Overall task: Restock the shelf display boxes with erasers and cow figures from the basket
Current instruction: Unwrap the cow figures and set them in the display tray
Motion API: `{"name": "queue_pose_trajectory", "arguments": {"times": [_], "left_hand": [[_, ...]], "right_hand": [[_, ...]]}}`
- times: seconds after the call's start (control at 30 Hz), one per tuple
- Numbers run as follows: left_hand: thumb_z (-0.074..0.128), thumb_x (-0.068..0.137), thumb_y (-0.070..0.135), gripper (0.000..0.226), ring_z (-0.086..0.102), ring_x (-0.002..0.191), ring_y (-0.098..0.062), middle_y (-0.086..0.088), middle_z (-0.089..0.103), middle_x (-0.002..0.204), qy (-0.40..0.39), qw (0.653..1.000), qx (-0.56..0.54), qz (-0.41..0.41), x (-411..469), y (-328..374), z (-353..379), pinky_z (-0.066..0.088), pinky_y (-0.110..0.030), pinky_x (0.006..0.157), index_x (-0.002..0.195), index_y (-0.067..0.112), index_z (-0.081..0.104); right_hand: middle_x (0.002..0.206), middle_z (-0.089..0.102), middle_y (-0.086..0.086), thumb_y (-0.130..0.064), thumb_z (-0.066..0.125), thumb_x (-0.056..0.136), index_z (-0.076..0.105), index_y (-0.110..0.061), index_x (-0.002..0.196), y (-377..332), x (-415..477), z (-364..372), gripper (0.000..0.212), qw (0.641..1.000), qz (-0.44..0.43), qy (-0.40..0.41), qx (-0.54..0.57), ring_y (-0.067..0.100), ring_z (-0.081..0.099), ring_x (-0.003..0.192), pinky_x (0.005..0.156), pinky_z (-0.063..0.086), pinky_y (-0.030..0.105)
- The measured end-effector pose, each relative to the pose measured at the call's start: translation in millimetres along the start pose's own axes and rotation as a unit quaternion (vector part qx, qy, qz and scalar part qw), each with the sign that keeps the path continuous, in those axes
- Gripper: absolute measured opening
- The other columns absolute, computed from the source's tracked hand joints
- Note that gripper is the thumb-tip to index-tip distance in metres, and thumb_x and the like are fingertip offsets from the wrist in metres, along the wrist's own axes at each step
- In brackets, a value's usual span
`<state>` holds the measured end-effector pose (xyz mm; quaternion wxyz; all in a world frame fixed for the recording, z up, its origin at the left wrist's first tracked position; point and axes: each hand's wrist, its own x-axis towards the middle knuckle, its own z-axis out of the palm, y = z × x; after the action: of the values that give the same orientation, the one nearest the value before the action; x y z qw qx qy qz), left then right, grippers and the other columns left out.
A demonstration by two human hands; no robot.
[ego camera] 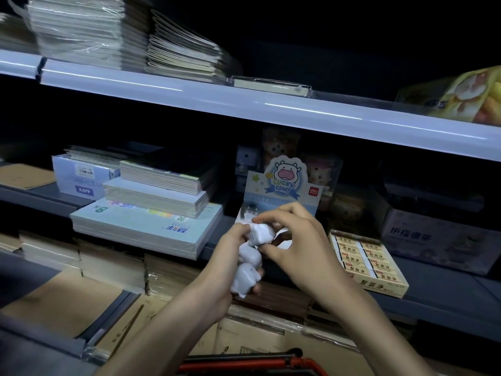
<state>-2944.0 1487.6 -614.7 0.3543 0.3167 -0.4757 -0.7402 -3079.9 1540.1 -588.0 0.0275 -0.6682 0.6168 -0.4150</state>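
Red basket mostly out of frame

- Grey middle shelf, bearing the Lucky Cow display box upright near the front edge.
- Just right of that box: an open yellow eraser box, rows of erasers showing.
- Farther right: a dark lettered carton.
- Left of it: stacked paper pads, smaller packs piled on a wide one.
- Above it: pale upper shelf, with wrapped notebook stacks up-left and a colourful pack up-right.
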Motion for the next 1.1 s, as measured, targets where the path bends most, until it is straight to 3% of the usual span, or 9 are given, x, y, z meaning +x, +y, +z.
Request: {"name": "queue_pose_trajectory", "arguments": {"times": [0.2,0.4,0.57,0.63,0.7,0.77,0.9,0.97,1.1], "left_hand": [[0.046,0.099,0.037,0.037,0.047,0.045,-0.019,-0.005,0.046,0.060,0.030,0.999,-0.024,-0.016,5.4,-1.9,4.3,0.040,-0.026,0.039,0.080,0.012,0.066],[0.046,0.103,0.033,0.030,0.048,0.043,-0.021,-0.013,0.047,0.069,0.072,0.996,0.050,0.008,6.8,-3.9,5.1,0.039,-0.023,0.041,0.092,0.011,0.061],[0.043,0.102,0.021,0.030,0.031,0.034,-0.019,-0.005,0.031,0.057,0.071,0.988,0.125,0.057,11.1,-9.9,6.1,0.026,-0.019,0.042,0.081,0.020,0.065],[0.043,0.101,0.027,0.027,0.043,0.034,-0.021,0.000,0.045,0.051,0.082,0.964,0.234,0.096,15.2,-15.5,1.1,0.036,-0.025,0.043,0.101,0.033,0.069],[0.043,0.100,0.034,0.036,0.063,0.055,-0.020,0.004,0.060,0.063,0.097,0.906,0.389,0.136,17.7,-21.5,-6.2,0.053,-0.033,0.059,0.130,0.047,0.059],[0.041,0.101,0.035,0.048,0.066,0.077,-0.022,0.005,0.065,0.081,0.106,0.850,0.490,0.158,18.0,-26.4,-12.0,0.055,-0.035,0.074,0.147,0.050,0.044],[0.037,0.105,0.034,0.055,0.065,0.100,-0.026,0.000,0.064,0.116,0.105,0.774,0.604,0.155,16.5,-33.7,-16.5,0.054,-0.038,0.082,0.157,0.047,0.028],[0.035,0.106,0.034,0.055,0.064,0.103,-0.028,-0.002,0.060,0.121,0.102,0.761,0.622,0.151,17.9,-35.7,-18.1,0.052,-0.038,0.084,0.157,0.047,0.026],[0.037,0.104,0.033,0.054,0.064,0.108,-0.032,-0.004,0.060,0.126,0.098,0.749,0.639,0.145,22.9,-34.5,-22.1,0.051,-0.038,0.089,0.156,0.048,0.030]], "right_hand": [[0.106,0.075,-0.014,-0.025,0.073,0.093,0.075,-0.033,0.117,-8.5,-1.6,-4.2,0.026,0.992,0.066,-0.021,0.106,0.000,0.068,0.099,0.087,0.055,0.020],[0.100,0.078,-0.002,-0.009,0.081,0.085,0.075,-0.016,0.113,2.0,-0.9,-10.5,0.029,0.957,0.172,0.002,0.235,0.012,0.074,0.098,0.087,0.060,0.025],[0.095,0.078,-0.001,-0.008,0.085,0.079,0.077,-0.018,0.104,17.2,-4.4,-18.3,0.028,0.956,0.201,0.022,0.211,0.009,0.074,0.094,0.082,0.059,0.023],[0.103,0.075,-0.004,-0.014,0.084,0.081,0.075,-0.022,0.112,24.3,0.7,-21.5,0.033,0.969,0.200,0.044,0.140,0.007,0.072,0.096,0.083,0.058,0.024],[0.106,0.073,-0.009,-0.018,0.079,0.085,0.073,-0.023,0.118,28.8,12.2,-22.1,0.034,0.982,0.174,0.055,0.046,0.001,0.069,0.096,0.078,0.055,0.017],[0.105,0.075,-0.008,-0.021,0.074,0.088,0.074,-0.019,0.118,33.3,30.0,-15.5,0.031,0.988,0.139,0.058,-0.031,0.003,0.069,0.094,0.080,0.056,0.021],[0.112,0.073,0.001,-0.012,0.067,0.089,0.071,-0.015,0.120,52.9,67.1,11.9,0.032,0.978,0.075,0.005,-0.193,0.018,0.067,0.105,0.085,0.055,0.031],[0.118,0.072,0.003,-0.005,0.062,0.089,0.070,-0.016,0.124,62.6,79.2,22.8,0.037,0.968,0.073,-0.028,-0.238,0.024,0.065,0.111,0.089,0.057,0.038],[0.105,0.075,0.006,0.001,0.061,0.089,0.074,-0.014,0.114,72.7,90.8,33.1,0.032,0.955,0.083,-0.067,-0.276,0.028,0.067,0.101,0.085,0.056,0.040]]}}
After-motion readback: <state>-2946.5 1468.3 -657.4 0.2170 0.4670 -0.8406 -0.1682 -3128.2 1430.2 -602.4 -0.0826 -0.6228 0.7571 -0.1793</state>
